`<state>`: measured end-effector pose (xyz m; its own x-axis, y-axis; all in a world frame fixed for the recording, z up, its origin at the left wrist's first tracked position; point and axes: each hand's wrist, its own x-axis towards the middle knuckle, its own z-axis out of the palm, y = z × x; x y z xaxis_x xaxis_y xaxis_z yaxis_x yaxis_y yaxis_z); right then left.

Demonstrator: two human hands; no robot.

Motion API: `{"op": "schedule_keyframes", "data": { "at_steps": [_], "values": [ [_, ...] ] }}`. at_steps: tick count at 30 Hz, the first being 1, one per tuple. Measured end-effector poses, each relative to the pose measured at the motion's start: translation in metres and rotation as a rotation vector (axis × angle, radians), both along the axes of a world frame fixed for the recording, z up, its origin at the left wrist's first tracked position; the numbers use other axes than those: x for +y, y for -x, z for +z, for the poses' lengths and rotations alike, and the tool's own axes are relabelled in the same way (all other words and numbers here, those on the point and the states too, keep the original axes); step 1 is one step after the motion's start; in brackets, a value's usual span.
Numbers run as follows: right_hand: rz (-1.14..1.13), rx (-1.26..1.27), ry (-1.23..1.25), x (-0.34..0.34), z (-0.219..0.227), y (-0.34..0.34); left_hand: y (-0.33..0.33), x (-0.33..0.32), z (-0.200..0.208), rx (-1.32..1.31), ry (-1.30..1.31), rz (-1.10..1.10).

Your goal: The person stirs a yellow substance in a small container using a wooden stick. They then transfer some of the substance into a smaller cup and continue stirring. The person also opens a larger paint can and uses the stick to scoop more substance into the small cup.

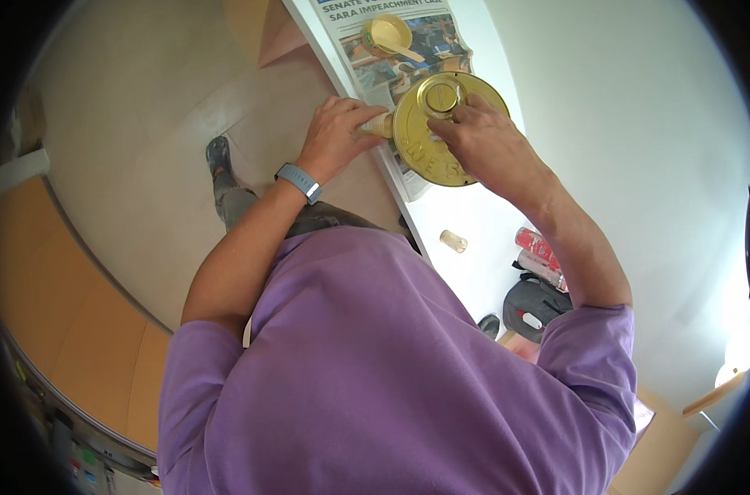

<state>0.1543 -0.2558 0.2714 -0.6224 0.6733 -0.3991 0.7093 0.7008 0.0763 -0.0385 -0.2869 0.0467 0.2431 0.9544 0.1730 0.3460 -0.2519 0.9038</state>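
A big round gold tin (420, 153) shows its top, with embossed lettering and a raised round cap (442, 98) set toward the far side. My right hand (497, 147) is closed on the tin's top beside the cap, fingers curled; its exact grip is partly hidden. Against the tin's left side, my left hand (333, 136) holds a small pale glass jar (379, 125) between thumb and fingers. How the jar meets the tin's rim cannot be made out. Beyond the tin, a yellow bowl (380, 30) sits on newspaper (366, 66) with a pale flat spatula (404, 51) across it.
A narrow white table (441, 210) carries the newspaper and tin. Nearer to me on it are a small glass jar (453, 241), a red-and-white container (537, 243) and a dark grey bag (530, 301). A white wall (639, 148) rises at the right; tiled floor (160, 99) lies left.
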Motion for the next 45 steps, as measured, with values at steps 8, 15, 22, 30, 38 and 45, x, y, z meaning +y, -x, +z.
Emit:
{"op": "schedule_keyframes", "data": {
  "at_steps": [8,15,22,30,38,45],
  "values": [
    [-0.128,0.101,0.029,-0.011,0.021,-0.045,-0.025,0.008,0.020,-0.090,-0.013,-0.068],
    [-0.264,0.247,0.031,-0.024,0.031,-0.113,-0.062,0.009,0.043,-0.105,0.024,-0.140],
    [-0.480,0.417,-0.077,-0.038,0.022,-0.175,-0.060,0.047,0.073,-0.058,-0.157,-0.064],
    [-0.699,0.608,-0.247,-0.048,0.021,-0.174,-0.004,0.193,0.070,0.151,-0.112,0.021],
    [-0.944,0.575,-0.279,-0.049,0.004,-0.156,-0.028,0.309,0.019,0.119,0.075,-0.378],
    [-1.169,0.455,-0.290,-0.067,-0.013,-0.146,-0.042,0.352,-0.050,0.196,-0.048,-0.542]
  ]
}}
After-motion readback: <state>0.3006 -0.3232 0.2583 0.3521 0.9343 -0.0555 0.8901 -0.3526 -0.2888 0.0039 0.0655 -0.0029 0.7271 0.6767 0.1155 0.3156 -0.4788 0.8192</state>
